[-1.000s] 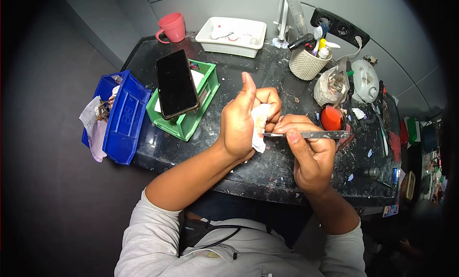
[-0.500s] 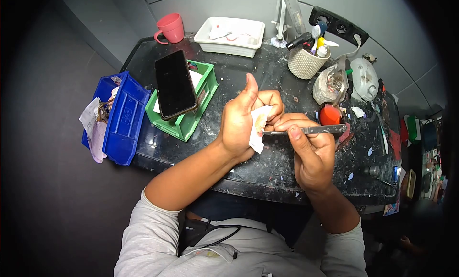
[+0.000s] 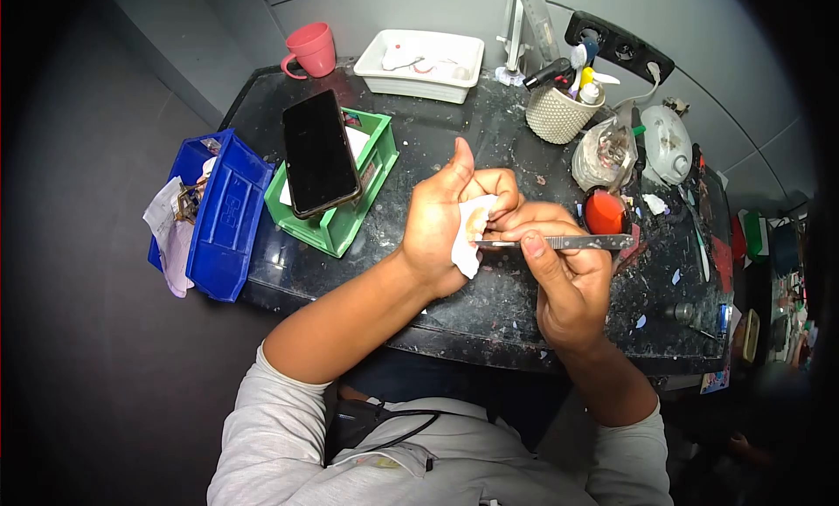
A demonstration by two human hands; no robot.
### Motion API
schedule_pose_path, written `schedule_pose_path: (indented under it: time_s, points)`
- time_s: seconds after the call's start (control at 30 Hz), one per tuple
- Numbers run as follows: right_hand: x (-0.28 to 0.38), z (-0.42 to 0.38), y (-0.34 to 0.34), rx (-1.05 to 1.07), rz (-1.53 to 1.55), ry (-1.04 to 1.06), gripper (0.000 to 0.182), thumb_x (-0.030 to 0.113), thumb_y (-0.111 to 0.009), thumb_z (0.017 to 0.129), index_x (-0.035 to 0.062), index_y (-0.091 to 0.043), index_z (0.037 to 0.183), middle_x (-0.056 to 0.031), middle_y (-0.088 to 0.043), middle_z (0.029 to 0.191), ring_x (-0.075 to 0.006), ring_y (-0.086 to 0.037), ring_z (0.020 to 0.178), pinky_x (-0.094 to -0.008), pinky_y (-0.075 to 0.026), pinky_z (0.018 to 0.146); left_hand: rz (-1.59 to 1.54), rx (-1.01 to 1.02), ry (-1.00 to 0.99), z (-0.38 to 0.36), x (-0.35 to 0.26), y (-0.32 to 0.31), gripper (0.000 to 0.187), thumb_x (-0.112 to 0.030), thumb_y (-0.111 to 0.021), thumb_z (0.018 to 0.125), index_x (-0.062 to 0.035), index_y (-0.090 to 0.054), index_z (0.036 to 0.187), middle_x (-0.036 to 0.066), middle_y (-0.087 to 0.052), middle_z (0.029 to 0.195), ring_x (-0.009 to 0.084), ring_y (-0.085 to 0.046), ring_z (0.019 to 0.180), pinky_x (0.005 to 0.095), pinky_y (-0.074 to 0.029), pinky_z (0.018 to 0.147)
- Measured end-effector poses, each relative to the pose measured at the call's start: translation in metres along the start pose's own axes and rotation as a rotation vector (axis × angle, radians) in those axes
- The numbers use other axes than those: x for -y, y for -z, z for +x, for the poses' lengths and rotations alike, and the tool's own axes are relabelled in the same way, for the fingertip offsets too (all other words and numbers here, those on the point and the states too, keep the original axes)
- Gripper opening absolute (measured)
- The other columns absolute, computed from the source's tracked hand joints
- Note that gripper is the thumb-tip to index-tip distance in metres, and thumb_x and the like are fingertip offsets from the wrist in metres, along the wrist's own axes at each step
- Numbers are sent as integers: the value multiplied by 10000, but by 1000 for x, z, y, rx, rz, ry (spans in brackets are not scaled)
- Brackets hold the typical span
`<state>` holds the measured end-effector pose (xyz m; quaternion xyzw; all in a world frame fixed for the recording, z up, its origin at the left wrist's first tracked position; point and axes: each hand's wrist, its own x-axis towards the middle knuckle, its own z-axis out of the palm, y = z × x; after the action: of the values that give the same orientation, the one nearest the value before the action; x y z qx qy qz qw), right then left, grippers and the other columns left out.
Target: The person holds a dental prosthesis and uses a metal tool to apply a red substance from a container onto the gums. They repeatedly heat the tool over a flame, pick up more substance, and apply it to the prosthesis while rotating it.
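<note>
My left hand (image 3: 437, 222) holds a white plaster-like piece (image 3: 469, 244) with a tan patch against its palm, thumb raised and fingers curled round the far side. In my right hand (image 3: 572, 287), a thin metal tool (image 3: 585, 242) is pinched between thumb and fingers. The tool's left tip meets the white piece at its tan patch. Both hands are close together above the dark table (image 3: 454, 336), their fingers almost touching.
A phone (image 3: 320, 155) rests on a green bin (image 3: 376, 169), beside a blue bin (image 3: 232, 218). Behind stand a pink mug (image 3: 312, 51) and a white tray (image 3: 419, 88). Rightward are a tool cup (image 3: 559, 114), a glass jar (image 3: 599, 161) and a red round object (image 3: 604, 212).
The right hand and the metal tool have shifted very slightly, with the tool's tip a little further left on the white piece. The left hand is nearly unmoved.
</note>
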<state>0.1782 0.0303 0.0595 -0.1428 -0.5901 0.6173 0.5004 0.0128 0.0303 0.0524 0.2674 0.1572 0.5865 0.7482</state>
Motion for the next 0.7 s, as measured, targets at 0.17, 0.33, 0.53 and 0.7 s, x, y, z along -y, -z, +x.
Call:
schedule_pose_path:
  time_s: [0.17, 0.33, 0.53, 0.7]
  points:
    - [2, 2, 3, 45, -176, 53, 165, 7, -591, 1001, -76, -725, 1047, -158, -581, 1194, -191, -568, 1158, -331, -471, 1018, -34, -6, -10, -2, 0, -1, 691, -631, -225, 1073, -61, -466, 764, 14, -411, 662, 131, -363, 601, 265, -311, 550]
    - [0, 1, 3, 14, -147, 73, 170, 9, -592, 999, -69, -731, 1055, -152, -543, 1224, -188, -560, 1170, -328, -464, 1031, -27, -6, 1, -2, -2, -3, 695, -632, -219, 1073, -64, -465, 755, 10, -398, 658, 128, -347, 598, 268, -305, 548]
    - [-1, 0, 2, -27, -119, 41, 175, 3, -585, 1001, -75, -730, 1060, -157, -544, 1228, -188, -559, 1179, -325, -460, 1045, 55, -32, -47, -1, 1, -2, 712, -645, -207, 1068, -69, -461, 736, 13, -399, 658, 125, -337, 601, 274, -297, 556]
    - [-2, 0, 5, 17, -161, 76, 178, -12, -577, 999, -83, -721, 1077, -156, -559, 1226, -180, -560, 1162, -318, -455, 1033, 151, -63, -120, -1, 3, -5, 728, -652, -180, 1066, -70, -460, 731, 14, -397, 650, 124, -334, 602, 275, -294, 564]
